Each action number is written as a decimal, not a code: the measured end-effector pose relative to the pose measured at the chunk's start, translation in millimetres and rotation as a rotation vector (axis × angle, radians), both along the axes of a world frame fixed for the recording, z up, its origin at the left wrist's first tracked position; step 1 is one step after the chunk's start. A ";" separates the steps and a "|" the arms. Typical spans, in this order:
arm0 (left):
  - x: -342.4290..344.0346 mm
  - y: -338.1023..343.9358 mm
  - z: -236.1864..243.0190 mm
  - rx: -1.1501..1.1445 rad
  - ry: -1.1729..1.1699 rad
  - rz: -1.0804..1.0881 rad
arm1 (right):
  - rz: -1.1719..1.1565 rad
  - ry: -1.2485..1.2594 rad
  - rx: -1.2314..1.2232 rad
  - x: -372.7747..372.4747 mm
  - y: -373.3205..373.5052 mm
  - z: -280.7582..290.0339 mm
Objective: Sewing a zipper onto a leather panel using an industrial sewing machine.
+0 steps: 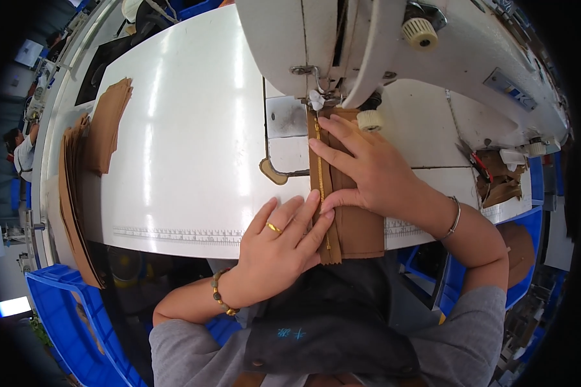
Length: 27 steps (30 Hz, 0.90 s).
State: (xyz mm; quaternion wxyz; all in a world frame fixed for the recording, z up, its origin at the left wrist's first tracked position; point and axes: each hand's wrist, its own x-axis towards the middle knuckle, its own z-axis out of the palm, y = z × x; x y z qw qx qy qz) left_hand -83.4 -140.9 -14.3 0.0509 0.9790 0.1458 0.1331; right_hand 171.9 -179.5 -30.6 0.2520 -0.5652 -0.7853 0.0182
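A brown fabric piece (361,235) with a gold zipper (321,171) on brown tape lies lengthwise beneath the needle area of a white sewing machine (277,45). My right hand (374,174) rests on it with spread fingers, two fingertips high on the zipper strip near the presser foot (315,103) and the thumb lower down. My left hand (274,248), with a gold ring, lies lower left, its fingers apart and fingertips touching the zipper strip just below my right thumb. The needle tip is too small to make out.
Stacked brown pieces (106,126) lie at the white table's (174,129) left. Scissors (481,164) and brown scraps (500,184) are at the right. Blue bins (71,322) flank the table, and another person (22,151) is at the far left edge.
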 end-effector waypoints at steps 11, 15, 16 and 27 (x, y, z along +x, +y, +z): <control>-96.3 0.1 -20.1 0.101 -0.238 0.272 | 0.065 -0.037 -0.096 -1.6 -3.8 11.9; -193.7 81.1 10.7 0.443 -0.197 0.793 | -0.002 -0.050 -0.148 -4.2 -2.5 12.8; -220.6 103.8 22.2 0.527 -0.209 0.861 | -0.036 -0.044 -0.182 -4.0 -2.0 13.0; -332.1 166.0 40.6 0.272 0.072 1.412 | 0.009 -0.067 -0.130 -0.9 -2.4 10.0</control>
